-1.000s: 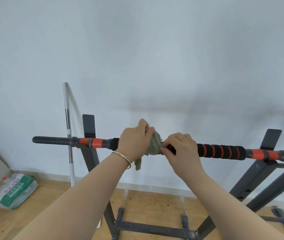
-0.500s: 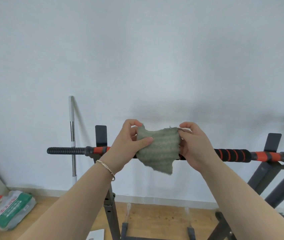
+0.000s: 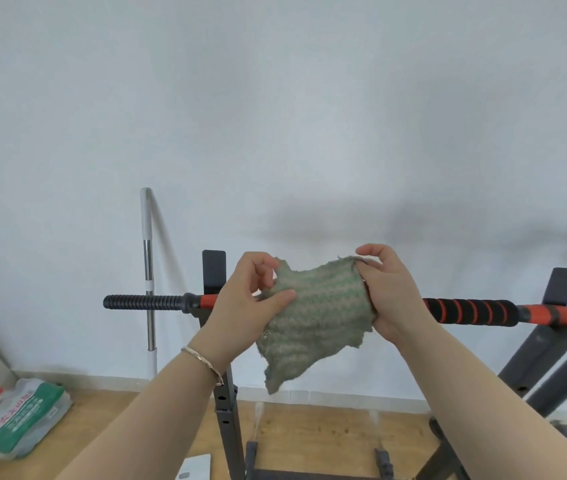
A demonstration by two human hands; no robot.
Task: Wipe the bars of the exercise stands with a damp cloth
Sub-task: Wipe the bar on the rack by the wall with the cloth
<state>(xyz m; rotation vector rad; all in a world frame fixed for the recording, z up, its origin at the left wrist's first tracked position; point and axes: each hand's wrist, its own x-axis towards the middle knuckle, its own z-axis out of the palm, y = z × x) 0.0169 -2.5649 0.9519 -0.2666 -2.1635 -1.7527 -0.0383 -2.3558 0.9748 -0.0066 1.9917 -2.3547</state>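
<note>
1. Your left hand pinches the green cloth at its left edge.
2. Your right hand grips its right edge, stretching it flat.
3. The cloth hangs before the black-and-orange bar, which rests across dark stands.
</note>
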